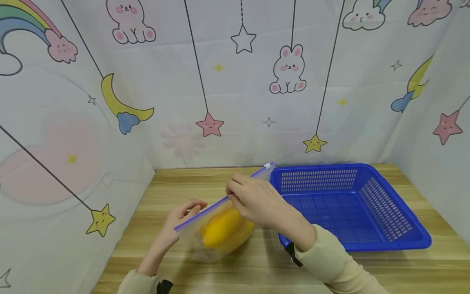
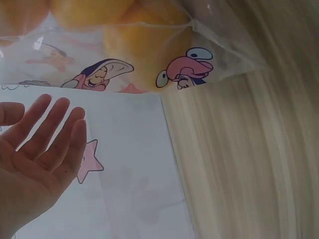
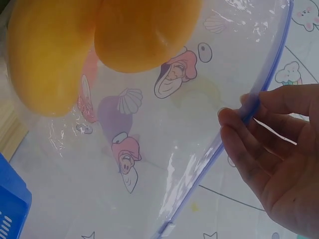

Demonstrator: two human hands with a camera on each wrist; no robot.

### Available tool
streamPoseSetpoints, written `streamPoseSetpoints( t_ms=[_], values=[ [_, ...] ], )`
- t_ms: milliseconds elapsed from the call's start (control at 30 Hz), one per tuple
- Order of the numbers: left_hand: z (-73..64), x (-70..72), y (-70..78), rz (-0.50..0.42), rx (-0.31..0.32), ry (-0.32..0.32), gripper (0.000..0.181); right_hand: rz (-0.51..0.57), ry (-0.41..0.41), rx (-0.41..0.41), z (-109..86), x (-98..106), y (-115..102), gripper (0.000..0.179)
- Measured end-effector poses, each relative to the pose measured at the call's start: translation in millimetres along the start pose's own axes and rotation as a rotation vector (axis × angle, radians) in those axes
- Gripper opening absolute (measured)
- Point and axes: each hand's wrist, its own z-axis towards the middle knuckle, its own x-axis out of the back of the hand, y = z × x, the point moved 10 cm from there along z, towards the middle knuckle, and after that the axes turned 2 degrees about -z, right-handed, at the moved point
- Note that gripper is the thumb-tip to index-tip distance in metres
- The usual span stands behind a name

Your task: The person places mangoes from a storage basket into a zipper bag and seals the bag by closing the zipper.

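Note:
A clear slider zip bag (image 1: 207, 254), printed with cartoon shells, hangs tilted above the wooden table. Inside it are several smooth, elongated yellow fruits (image 1: 223, 229) resembling mangoes. My right hand (image 1: 257, 202) pinches the blue-purple zip strip (image 3: 219, 149) between thumb and fingers, partway along its length. The white slider (image 1: 267, 165) sits at the strip's upper right end. Beside the bag's lower left end, my left hand (image 1: 180, 218) has loosely bent fingers. In the left wrist view its palm and spread fingers (image 2: 47, 129) hold nothing and appear apart from the bag.
A blue plastic basket (image 1: 319, 181) with slotted walls stands right of the bag, near the right forearm. The wood-grain table (image 1: 161, 192) ends at a white cloth backdrop (image 1: 242, 90) with rabbits, stars and moons, which also covers both sides.

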Motion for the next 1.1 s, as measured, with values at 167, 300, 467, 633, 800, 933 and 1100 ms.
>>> streamPoseSetpoints(
  t_ms=[167,300,467,633,800,933,1100],
  values=[
    [7.0,-16.2,-5.4,0.129,-0.028,-0.071,0.03,-0.011,0.004,0.016,-2.8,0,0,0.005],
    [8.8,-27.0,-6.1,0.125,-0.048,-0.116,0.03,-0.024,0.019,0.017,-4.7,1,1,0.007],
    [8.1,-37.5,-6.9,0.107,-0.022,-0.149,0.032,-0.013,0.03,0.015,-6.7,2,3,0.007],
    [6.2,-49.9,-6.4,0.054,-0.021,-0.212,0.038,0.007,0.026,0.006,-7.5,1,6,0.012],
    [2.7,-62.4,-10.2,0.017,0.006,-0.283,0.043,-0.015,0.03,0.02,-7.8,1,6,0.013],
    [0.1,-64.8,-9.5,0.047,-0.02,-0.267,0.043,-0.031,0.03,0.036,-8.5,1,6,0.012],
    [-4.0,-65.5,-5.7,0.05,-0.06,-0.258,0.043,-0.052,0.016,0.047,-9.9,-1,7,0.012]
  ],
)
